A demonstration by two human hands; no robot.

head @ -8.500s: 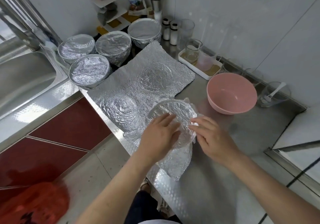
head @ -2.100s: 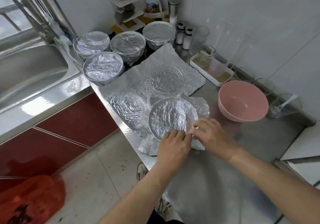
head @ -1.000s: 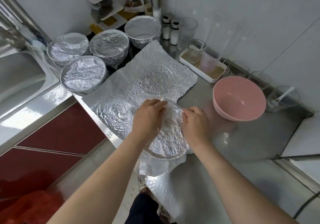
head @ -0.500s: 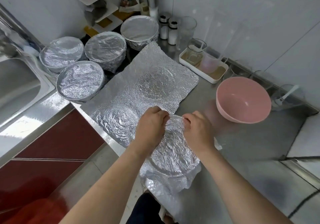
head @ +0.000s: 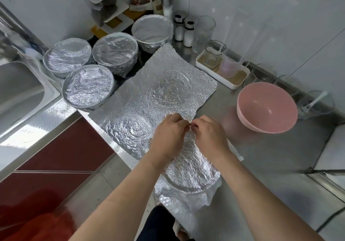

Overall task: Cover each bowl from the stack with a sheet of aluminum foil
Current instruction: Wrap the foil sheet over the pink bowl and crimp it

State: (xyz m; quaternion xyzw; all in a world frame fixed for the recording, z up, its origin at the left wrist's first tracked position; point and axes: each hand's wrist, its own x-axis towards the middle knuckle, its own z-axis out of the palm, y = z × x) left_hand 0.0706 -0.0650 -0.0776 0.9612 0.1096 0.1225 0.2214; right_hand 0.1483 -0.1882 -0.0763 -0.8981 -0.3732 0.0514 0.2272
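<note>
At the near edge of the desk, with left hand and right hand pinching the foil sheet at the far rim of the bowl, fold down gently, press snug all round, avoid tearing.

Both bare forearms reach forward side by side. The left hand and the right hand lie knuckles up, fingers curled. Their fingertips almost meet and pinch the foil.
</note>
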